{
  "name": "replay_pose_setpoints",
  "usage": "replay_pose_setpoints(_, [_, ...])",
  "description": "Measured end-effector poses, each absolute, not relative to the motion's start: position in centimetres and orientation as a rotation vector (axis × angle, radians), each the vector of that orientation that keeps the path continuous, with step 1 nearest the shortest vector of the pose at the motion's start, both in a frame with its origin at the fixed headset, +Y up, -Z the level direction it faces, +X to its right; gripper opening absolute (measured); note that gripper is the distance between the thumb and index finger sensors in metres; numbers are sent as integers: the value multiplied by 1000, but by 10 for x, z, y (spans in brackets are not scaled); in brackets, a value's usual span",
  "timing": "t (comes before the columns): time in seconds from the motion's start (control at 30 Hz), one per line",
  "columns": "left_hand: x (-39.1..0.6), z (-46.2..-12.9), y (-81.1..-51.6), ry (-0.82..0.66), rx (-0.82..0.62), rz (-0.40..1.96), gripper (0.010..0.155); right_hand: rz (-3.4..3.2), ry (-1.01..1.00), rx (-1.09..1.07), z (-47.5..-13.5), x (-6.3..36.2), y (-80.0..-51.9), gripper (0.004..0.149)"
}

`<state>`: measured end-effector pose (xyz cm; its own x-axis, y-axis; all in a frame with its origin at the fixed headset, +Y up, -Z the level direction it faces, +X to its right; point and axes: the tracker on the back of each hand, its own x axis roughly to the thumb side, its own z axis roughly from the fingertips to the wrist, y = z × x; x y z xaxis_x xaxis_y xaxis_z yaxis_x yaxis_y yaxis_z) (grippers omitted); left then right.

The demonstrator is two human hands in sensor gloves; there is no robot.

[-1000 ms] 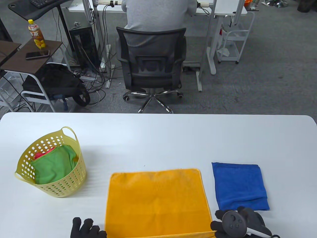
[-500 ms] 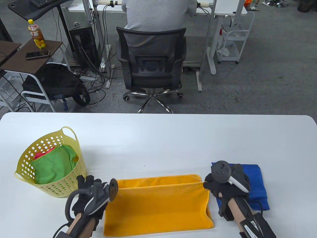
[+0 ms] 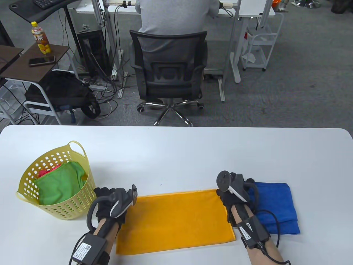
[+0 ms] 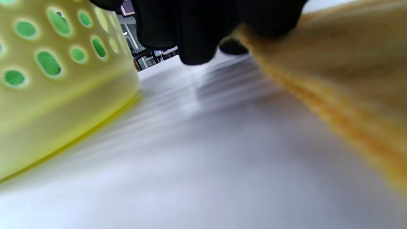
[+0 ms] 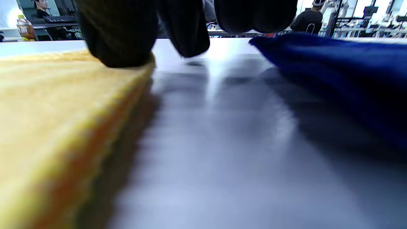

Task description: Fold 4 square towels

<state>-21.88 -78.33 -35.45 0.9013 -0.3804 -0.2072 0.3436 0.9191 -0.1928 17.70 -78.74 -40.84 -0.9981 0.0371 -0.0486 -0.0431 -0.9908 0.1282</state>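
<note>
An orange towel (image 3: 173, 218) lies folded in half on the white table (image 3: 176, 154), its long side running left to right. My left hand (image 3: 110, 198) pinches its far left corner, low on the table; the left wrist view shows my fingers (image 4: 197, 31) on the orange edge (image 4: 334, 63). My right hand (image 3: 224, 194) holds the far right corner; the right wrist view shows my fingers (image 5: 120, 38) on the towel (image 5: 57, 105). A folded blue towel (image 3: 278, 204) lies just right of my right hand and also shows in the right wrist view (image 5: 334, 73).
A yellow perforated basket (image 3: 63, 212) stands at the left, close to my left hand, with a green towel (image 3: 59, 185) and something red (image 3: 45, 172) inside. It fills the left of the left wrist view (image 4: 47, 95). An office chair (image 3: 168, 71) stands beyond the table.
Both hands have carried the towel's near edge from the table's front away over the towel and laid it on the far edge. The towel now lies flat, folded in half.
</note>
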Motion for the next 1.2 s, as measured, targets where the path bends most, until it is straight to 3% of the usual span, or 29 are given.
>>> replay_pose_setpoints(0.13, [-224,-344,-756,231,-110,-215,61,2977,104,-72,-397,185,-751,64])
replay_pose_setpoints(0.23, [-225,-329,-731,192,-42,-81,63,2928,263,-102,-388,184,-739,55])
replay_pose_setpoints(0.37, [-222,-305,-718,172,21,-37,63,2932,774,-300,-375,170,-771,62])
replay_pose_setpoints(0.43, [-222,-296,-719,176,21,-37,63,2991,818,-333,-372,161,-784,65])
replay_pose_setpoints(0.5, [-224,-290,-722,182,18,-36,63,3022,751,-337,-370,157,-783,65])
replay_pose_setpoints(0.63, [-226,-287,-731,228,-4,43,64,2878,750,-331,-369,155,-788,54])
replay_pose_setpoints(0.83, [-229,-281,-749,204,14,70,61,2946,584,-245,-357,142,-782,39])
replay_pose_setpoints(1.03, [-243,-278,-753,188,36,124,61,2755,473,-57,-346,143,-756,39])
replay_pose_setpoints(1.2, [-252,-277,-753,186,18,197,62,2645,469,-173,-347,180,-754,46])
